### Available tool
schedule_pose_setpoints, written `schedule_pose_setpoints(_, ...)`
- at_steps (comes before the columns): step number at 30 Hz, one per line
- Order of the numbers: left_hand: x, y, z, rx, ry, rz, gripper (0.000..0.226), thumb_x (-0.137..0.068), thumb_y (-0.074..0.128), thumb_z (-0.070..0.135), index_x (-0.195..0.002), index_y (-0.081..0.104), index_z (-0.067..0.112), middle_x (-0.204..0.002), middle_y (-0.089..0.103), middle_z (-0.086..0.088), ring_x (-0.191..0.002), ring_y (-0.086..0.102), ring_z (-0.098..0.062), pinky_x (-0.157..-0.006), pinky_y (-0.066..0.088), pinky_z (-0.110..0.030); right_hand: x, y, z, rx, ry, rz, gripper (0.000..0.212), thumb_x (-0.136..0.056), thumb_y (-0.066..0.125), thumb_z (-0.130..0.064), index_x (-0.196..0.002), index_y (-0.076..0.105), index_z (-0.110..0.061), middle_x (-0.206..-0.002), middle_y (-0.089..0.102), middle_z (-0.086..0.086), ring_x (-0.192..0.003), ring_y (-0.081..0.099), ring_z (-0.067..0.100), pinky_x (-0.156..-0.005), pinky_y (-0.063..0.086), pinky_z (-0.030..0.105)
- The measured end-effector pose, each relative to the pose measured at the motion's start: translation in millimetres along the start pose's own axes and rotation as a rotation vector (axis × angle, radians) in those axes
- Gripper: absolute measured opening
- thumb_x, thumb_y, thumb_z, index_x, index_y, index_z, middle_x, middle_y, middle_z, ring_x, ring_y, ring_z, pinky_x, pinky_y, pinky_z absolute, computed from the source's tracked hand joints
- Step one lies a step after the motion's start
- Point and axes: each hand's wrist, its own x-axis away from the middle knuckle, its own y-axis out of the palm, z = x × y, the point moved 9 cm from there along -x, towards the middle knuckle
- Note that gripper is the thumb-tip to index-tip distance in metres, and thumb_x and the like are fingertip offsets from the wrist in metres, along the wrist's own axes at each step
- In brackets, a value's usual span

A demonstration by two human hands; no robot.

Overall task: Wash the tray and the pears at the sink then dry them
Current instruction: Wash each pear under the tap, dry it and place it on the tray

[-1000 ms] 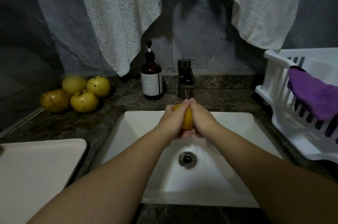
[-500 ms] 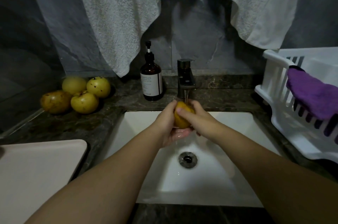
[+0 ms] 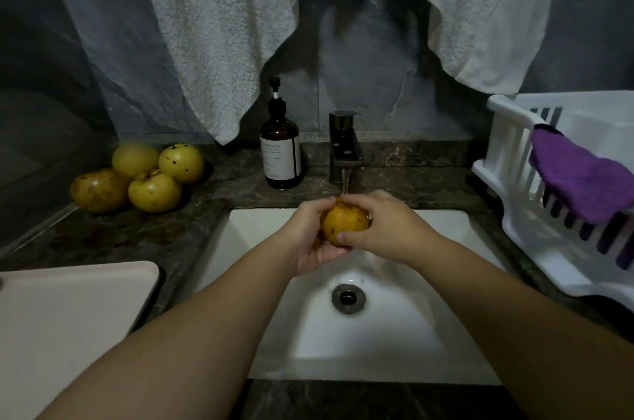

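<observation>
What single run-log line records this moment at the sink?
step: rinsing pear | left hand: cups it | right hand: grips it | tap: running | four pears: on counter | tray: left

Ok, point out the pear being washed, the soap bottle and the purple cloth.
pear (image 3: 344, 222), head view, its bare front skin.
soap bottle (image 3: 279, 158), head view, its label.
purple cloth (image 3: 579, 179), head view, its draped middle.

The sink (image 3: 429, 333) is smooth, shiny and white. The tap (image 3: 344, 148) is dark metal. The towels (image 3: 219, 35) are fluffy, rough cloth. The rack (image 3: 514, 186) is shiny white plastic. The bottle (image 3: 280, 155) is brown glass. The counter (image 3: 137, 234) is dark speckled stone.
</observation>
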Motion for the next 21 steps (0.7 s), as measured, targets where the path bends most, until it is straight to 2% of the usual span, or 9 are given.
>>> schedule_pose_setpoints(4, 2, 3, 2, 0.053, 0.025, -0.022, 0.030, -0.103, 0.058, 0.037, -0.114, 0.062, 0.009, -0.077, 0.078, -0.016, -0.069, 0.078, -0.028, -0.059, 0.064, -0.037, 1, -6, -8, 0.063, -0.042, 0.037, 0.069, -0.076, 0.080, -0.055, -0.138, 0.050, -0.048, -0.119, 0.041, -0.016, -0.105, 0.050, 0.009, -0.084, 0.045, 0.030)
schedule_pose_setpoints(7, 3, 6, 2, 0.038, 0.038, -0.028, 0.026, -0.103, 0.058, 0.034, -0.111, 0.064, 0.010, -0.077, 0.078, -0.015, -0.069, 0.078, -0.027, -0.066, 0.066, -0.040, 0, -6, -7, 0.094, -0.010, 0.034, 0.065, -0.074, 0.080, -0.052, -0.129, 0.047, -0.044, -0.121, 0.047, -0.012, -0.102, 0.053, 0.011, -0.084, 0.052, 0.036)
schedule_pose_setpoints(9, 5, 6, 3, 0.045, 0.038, -0.024, 0.025, -0.103, 0.058, 0.032, -0.109, 0.063, 0.008, -0.087, 0.077, -0.019, -0.071, 0.078, -0.029, -0.065, 0.066, -0.041, 0, -5, -8, 0.115, -0.003, 0.026, 0.068, -0.074, 0.079, -0.056, -0.131, 0.044, -0.046, -0.125, 0.048, -0.012, -0.103, 0.055, 0.012, -0.087, 0.054, 0.039)
schedule_pose_setpoints(11, 6, 5, 3, 0.067, 0.035, -0.028, 0.027, -0.103, 0.058, 0.032, -0.110, 0.061, 0.006, -0.086, 0.076, -0.019, -0.071, 0.078, -0.030, -0.065, 0.066, -0.042, 1, -2, -10, 0.140, -0.006, 0.000, 0.073, -0.073, 0.076, -0.062, -0.136, 0.041, -0.050, -0.128, 0.046, -0.012, -0.108, 0.054, 0.014, -0.089, 0.053, 0.040)
schedule_pose_setpoints(13, 6, 4, 2, 0.071, 0.029, -0.033, 0.025, -0.104, 0.057, 0.031, -0.109, 0.062, 0.007, -0.078, 0.077, -0.016, -0.072, 0.077, -0.029, -0.071, 0.066, -0.043, 0, 0, -11, 0.135, 0.008, -0.006, 0.068, -0.074, 0.074, -0.066, -0.133, 0.044, -0.050, -0.125, 0.044, -0.010, -0.106, 0.053, 0.014, -0.085, 0.052, 0.037)
schedule_pose_setpoints(16, 5, 8, 1, 0.050, 0.024, -0.055, 0.023, -0.103, 0.057, 0.028, -0.108, 0.066, 0.007, -0.085, 0.078, -0.013, -0.082, 0.076, -0.027, -0.081, 0.063, -0.043, -1, -3, -8, 0.044, 0.067, 0.062, 0.065, -0.069, 0.077, -0.066, -0.119, 0.044, -0.040, -0.115, 0.043, -0.009, -0.097, 0.054, 0.012, -0.073, 0.049, 0.033)
schedule_pose_setpoints(19, 4, 13, 0, 0.037, 0.009, -0.097, 0.027, -0.101, 0.061, 0.033, -0.108, 0.067, 0.008, -0.082, 0.078, -0.012, -0.079, 0.076, -0.025, -0.078, 0.064, -0.039, -2, -1, -1, -0.080, 0.097, 0.065, 0.084, -0.071, 0.083, -0.056, -0.139, 0.037, -0.036, -0.124, 0.042, -0.008, -0.110, 0.054, 0.016, -0.083, 0.052, 0.034)
schedule_pose_setpoints(21, 5, 15, -5, 0.029, -0.046, -0.113, 0.041, -0.099, 0.062, 0.048, -0.111, 0.071, 0.010, -0.086, 0.077, -0.016, -0.083, 0.074, -0.029, -0.074, 0.063, -0.037, -1, 3, 5, -0.289, 0.096, 0.007, 0.086, -0.074, 0.087, -0.043, -0.144, 0.038, -0.036, -0.134, 0.047, -0.006, -0.116, 0.055, 0.017, -0.093, 0.056, 0.039)
